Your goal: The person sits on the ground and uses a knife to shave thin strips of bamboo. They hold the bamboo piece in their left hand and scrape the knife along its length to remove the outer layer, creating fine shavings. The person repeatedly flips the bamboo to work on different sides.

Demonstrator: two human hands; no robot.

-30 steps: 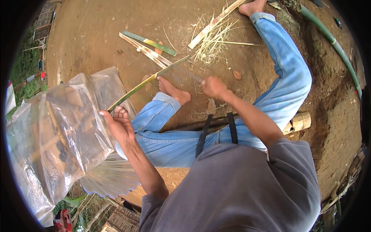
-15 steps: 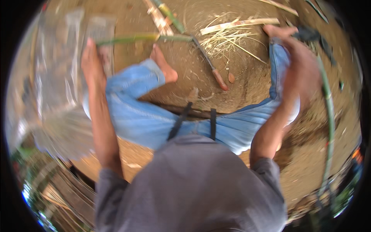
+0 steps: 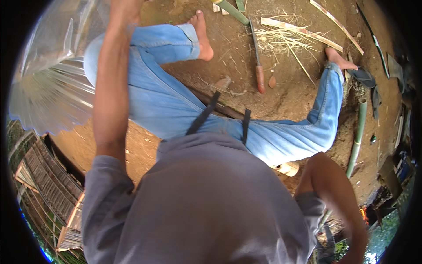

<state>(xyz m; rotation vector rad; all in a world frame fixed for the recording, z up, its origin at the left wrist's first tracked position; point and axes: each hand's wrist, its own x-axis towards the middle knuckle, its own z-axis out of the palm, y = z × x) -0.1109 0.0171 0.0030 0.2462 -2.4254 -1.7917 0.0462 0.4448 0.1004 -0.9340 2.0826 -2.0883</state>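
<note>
Beside pale shavings [image 3: 281,42], the knife [image 3: 259,74] now lies released, cutting apparently paused; right hand [image 3: 354,251] swung back, left hand [image 3: 125,9] edge-cropped, grip of either cannot be told

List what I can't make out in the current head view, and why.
In the head view:
- Left hand: top edge cuts it off; fingers and grip unseen.
- Right forearm: lower edge cuts it off, leaving the hand out of sight.
- Green bamboo strip by the knife: top edge hides its far end.
- Pale bamboo piece: mostly covered by leg and shirt.
</note>
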